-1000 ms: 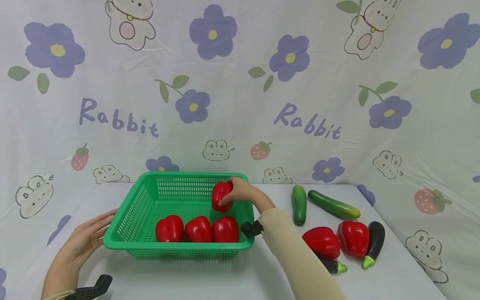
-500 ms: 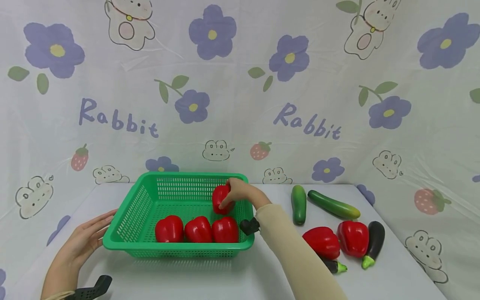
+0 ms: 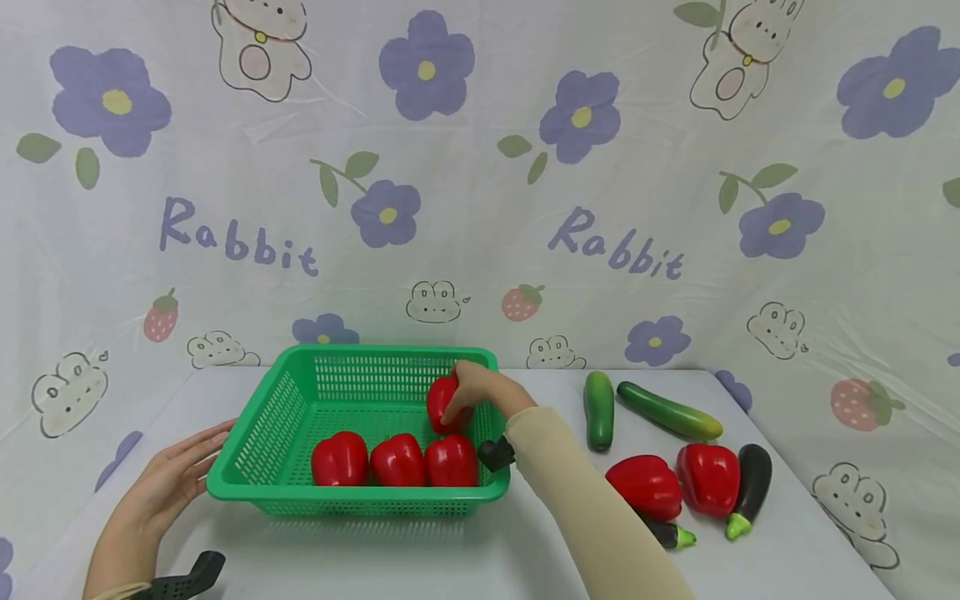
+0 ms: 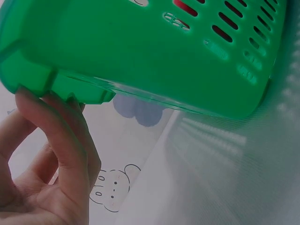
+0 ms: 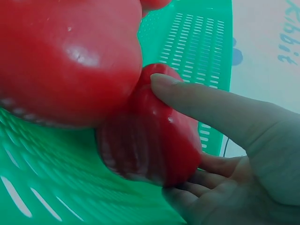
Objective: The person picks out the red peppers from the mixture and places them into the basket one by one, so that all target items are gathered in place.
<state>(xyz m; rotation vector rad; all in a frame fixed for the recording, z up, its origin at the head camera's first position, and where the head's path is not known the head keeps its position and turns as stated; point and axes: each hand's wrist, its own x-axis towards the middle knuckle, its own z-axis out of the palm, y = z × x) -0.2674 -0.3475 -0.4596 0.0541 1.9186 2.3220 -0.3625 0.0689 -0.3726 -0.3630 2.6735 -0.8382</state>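
In the head view, my right hand (image 3: 480, 390) grips a red bell pepper (image 3: 441, 405) low inside the green plastic basket (image 3: 352, 492), at its back right. The right wrist view has the thumb on top of this pepper (image 5: 154, 140) and the fingers under its side; it touches a nearer bell pepper (image 5: 70, 61). Three more red bell peppers (image 3: 397, 460) sit in a row along the basket's front wall. At the basket's left side is my left hand (image 3: 168, 483), its fingers extended to the rim. The left wrist view has those fingertips touching the green rim (image 4: 75, 89) from outside.
Right of the basket on the white table (image 3: 375, 558) lie two cucumbers (image 3: 667, 411), two red bell peppers (image 3: 708, 478) and two eggplants (image 3: 752, 483), one partly hidden by my right sleeve (image 3: 592, 500). A patterned cloth (image 3: 480, 167) hangs behind the table.
My right hand has lowered the bell pepper slightly towards the basket floor and the front row. My left hand and the basket have stayed in place.
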